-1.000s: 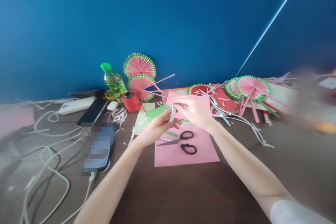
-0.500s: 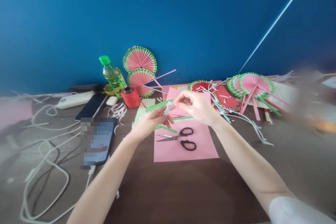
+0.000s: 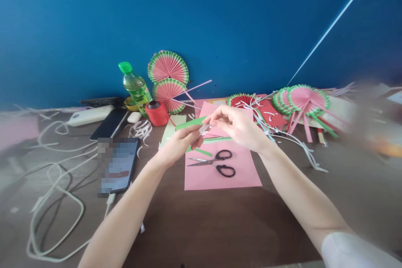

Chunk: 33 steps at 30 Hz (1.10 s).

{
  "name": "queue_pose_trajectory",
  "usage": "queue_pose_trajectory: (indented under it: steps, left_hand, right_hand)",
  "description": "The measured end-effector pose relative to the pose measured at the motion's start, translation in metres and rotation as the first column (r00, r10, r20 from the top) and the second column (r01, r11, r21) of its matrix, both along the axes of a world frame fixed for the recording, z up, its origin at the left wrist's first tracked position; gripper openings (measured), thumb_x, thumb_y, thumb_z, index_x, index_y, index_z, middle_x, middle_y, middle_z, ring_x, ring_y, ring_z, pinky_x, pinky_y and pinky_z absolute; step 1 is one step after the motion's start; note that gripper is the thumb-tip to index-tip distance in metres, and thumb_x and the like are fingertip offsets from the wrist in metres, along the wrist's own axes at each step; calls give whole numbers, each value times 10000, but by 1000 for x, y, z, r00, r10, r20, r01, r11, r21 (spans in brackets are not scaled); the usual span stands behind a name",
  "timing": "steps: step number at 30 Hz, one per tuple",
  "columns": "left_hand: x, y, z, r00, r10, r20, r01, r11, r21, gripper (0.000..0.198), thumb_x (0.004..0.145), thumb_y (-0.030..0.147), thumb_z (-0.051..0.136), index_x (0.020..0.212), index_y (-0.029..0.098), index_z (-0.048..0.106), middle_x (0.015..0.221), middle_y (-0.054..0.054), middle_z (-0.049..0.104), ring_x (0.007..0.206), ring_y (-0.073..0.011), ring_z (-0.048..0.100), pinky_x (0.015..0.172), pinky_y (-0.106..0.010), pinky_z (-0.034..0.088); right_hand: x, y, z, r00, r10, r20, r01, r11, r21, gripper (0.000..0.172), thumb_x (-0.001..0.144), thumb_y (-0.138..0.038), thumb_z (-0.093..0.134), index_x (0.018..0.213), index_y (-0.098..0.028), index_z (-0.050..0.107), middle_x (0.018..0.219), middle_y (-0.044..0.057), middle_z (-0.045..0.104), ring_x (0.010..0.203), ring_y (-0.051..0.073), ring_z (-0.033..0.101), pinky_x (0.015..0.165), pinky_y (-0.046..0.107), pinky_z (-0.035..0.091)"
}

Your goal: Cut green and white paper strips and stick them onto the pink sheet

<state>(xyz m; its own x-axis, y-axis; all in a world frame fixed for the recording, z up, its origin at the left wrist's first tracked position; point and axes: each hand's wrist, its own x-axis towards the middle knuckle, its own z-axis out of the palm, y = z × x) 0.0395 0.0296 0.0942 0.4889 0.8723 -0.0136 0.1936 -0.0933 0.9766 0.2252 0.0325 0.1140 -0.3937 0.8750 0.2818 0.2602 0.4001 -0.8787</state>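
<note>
A small whitish strip (image 3: 204, 129), crumpled or folded, spans the fingertips of both hands above the table. My left hand (image 3: 180, 144) is closed around its lower end, its fingers curled. My right hand (image 3: 235, 127) pinches the other end between thumb and fingers. What the strip is made of I cannot make out. Just behind my left hand a green paper strip (image 3: 190, 124) shows, partly hidden. Below the hands, black-handled scissors (image 3: 216, 163) rest slightly open on a pink paper sheet (image 3: 197, 180), blades pointing left.
Left of the hands stand a red thread spool (image 3: 157, 114) and a green-capped bottle (image 3: 136, 88). Pleated paper fans (image 3: 168, 67) lean on the blue wall; more fans (image 3: 307, 100) lie at right near white paper strips (image 3: 298, 144). A phone (image 3: 121, 167) and cables (image 3: 80, 205) occupy the left.
The whitish strip has tilted lower and flatter between my fingertips, and my left fingers have curled in closer under it. The whole view has shifted slightly; the scissors and papers lie as before.
</note>
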Motion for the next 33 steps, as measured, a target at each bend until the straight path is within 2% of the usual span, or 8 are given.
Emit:
queue_pose_trajectory:
  steps: [8, 11, 13, 18, 22, 26, 29, 33]
  left_hand:
    - [-5, 13, -14, 953, 149, 265, -86, 968, -236, 154, 754, 225, 469, 805, 125, 574, 540, 44, 310, 499, -76, 292, 465, -216, 236]
    - [-17, 20, -9, 967, 193, 165, -188, 981, -49, 180, 772, 249, 440, 775, 129, 574, 568, 19, 418, 538, -91, 375, 532, -220, 323]
    - [-28, 24, -4, 959, 274, -72, -262, 955, 141, 222, 799, 292, 419, 802, 142, 582, 643, -9, 527, 598, -115, 448, 588, -233, 362]
    - [-52, 32, -8, 669, 411, -619, -161, 894, 419, 302, 846, 271, 327, 941, 163, 592, 713, -47, 603, 692, -181, 544, 690, -283, 381]
    - [-59, 36, -23, 479, 304, -823, 22, 934, 358, 209, 795, 234, 417, 912, 176, 580, 837, -89, 626, 807, -236, 580, 708, -311, 386]
    - [-53, 32, -29, 335, 352, -874, 38, 922, 385, 232, 712, 310, 569, 892, 164, 557, 944, -129, 595, 917, -292, 550, 739, -345, 391]
    - [-44, 30, -30, 360, 399, -843, 78, 888, 453, 265, 682, 369, 607, 828, 155, 554, 949, -145, 571, 949, -314, 525, 753, -361, 381]
    - [-32, 29, -41, 510, 83, -856, 161, 968, 190, 219, 670, 388, 608, 649, 186, 528, 717, -68, 579, 719, -235, 557, 608, -298, 356]
  right_hand:
    - [-1, -5, 5, 996, 49, -74, -50, 999, -9, 161, 901, -325, 404, 808, -196, 428, 973, 55, 620, 897, 146, 597, 783, 333, 470]
    - [5, -3, 9, 996, -56, -74, 59, 997, 41, 165, 896, -341, 414, 820, -197, 440, 928, 49, 622, 913, 148, 589, 819, 339, 455]
    - [7, 2, 6, 994, -105, -30, 107, 991, 77, 152, 882, -343, 442, 853, -196, 465, 920, 48, 616, 911, 154, 584, 835, 345, 449]
    - [-3, 13, -27, 975, 36, 220, -30, 999, -32, 332, 840, -247, 484, 1163, -250, 406, 923, 28, 604, 820, 144, 596, 760, 318, 474]
    - [-20, 12, -60, 882, 124, 455, -89, 991, -97, 481, 799, -184, 499, 1243, -248, 325, 845, 15, 592, 728, 144, 585, 667, 288, 463]
    - [-26, 8, -76, 838, 51, 544, -67, 998, 9, 518, 775, -261, 562, 1237, -262, 327, 1110, 90, 558, 916, 191, 586, 704, 296, 456]
    - [-24, 8, -78, 840, 24, 542, -48, 998, 30, 519, 765, -255, 572, 1225, -269, 333, 1205, 93, 529, 1029, 205, 558, 746, 303, 455]
    - [-19, 10, -80, 839, 7, 544, -17, 1000, 14, 536, 759, -268, 581, 1235, -248, 336, 1160, 100, 555, 968, 208, 582, 744, 323, 453]
